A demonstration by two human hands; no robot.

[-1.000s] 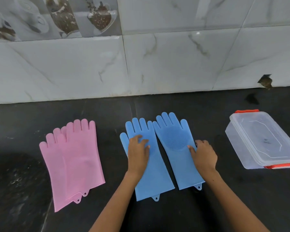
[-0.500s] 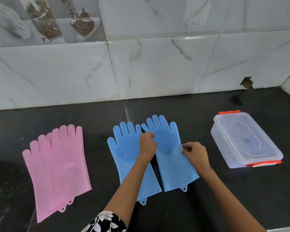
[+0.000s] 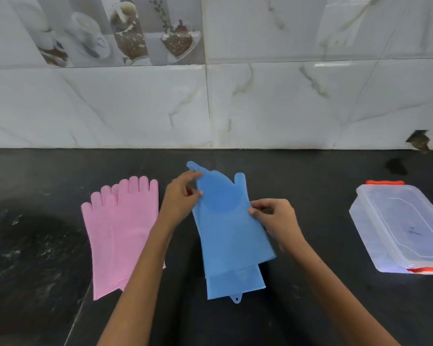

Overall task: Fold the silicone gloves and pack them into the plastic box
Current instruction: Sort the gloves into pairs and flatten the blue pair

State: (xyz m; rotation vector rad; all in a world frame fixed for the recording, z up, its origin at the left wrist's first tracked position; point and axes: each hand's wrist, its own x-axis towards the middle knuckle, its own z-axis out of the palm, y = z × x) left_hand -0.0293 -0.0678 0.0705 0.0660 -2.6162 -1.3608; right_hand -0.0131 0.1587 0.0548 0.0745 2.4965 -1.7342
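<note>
Two blue silicone gloves (image 3: 229,236) lie stacked one over the other on the black counter, cuffs toward me; the lower cuff sticks out at the bottom. My left hand (image 3: 181,199) pinches the top glove's left edge near the fingers. My right hand (image 3: 275,217) pinches its right edge below the thumb. Two pink gloves (image 3: 118,233) lie overlapped and flat to the left, partly behind my left forearm. The clear plastic box (image 3: 400,228) with orange clips sits at the right with its lid on.
The black stone counter (image 3: 310,186) runs back to a marble-tiled wall (image 3: 260,103). A chipped hole in the wall (image 3: 419,142) sits at the far right, just above the counter.
The right blue glove has been lifted and laid over the left one. Both hands moved from pressing flat gloves to pinching the top glove's edges. The view shifted to the left.
</note>
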